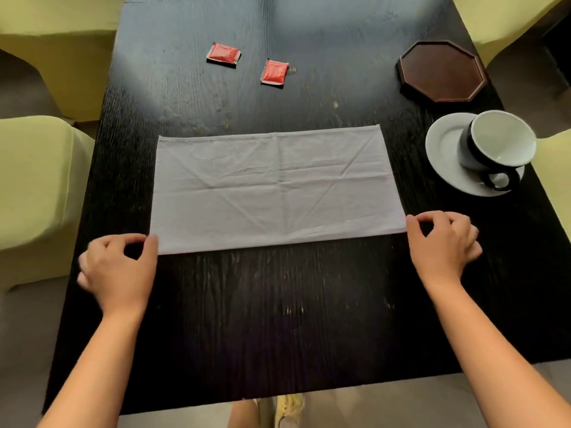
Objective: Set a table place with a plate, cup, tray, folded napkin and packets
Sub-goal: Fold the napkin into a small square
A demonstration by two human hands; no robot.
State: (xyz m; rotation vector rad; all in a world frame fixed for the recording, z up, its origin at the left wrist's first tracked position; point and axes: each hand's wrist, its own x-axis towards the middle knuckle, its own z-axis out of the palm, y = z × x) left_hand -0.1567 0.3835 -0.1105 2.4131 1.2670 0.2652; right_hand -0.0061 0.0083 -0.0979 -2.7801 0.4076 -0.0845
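Note:
A white cloth napkin (275, 189) lies flat on the dark table, folded into a wide rectangle. My left hand (120, 267) rests at its near left corner, thumb touching the edge, fingers curled and apart. My right hand (441, 242) sits at the near right corner, thumb and forefinger just off the cloth. Two red packets (223, 54) (274, 72) lie beyond the napkin. A dark octagonal tray (442, 71) stands at the far right. Nearer on the right, a black cup with a white inside (497, 143) lies tilted on a white plate (445, 152).
The black wooden table (278, 304) has its near edge close to my body. Yellow-green chairs (34, 186) stand on the left and at the far corners, and another chair's edge (556, 168) shows on the right.

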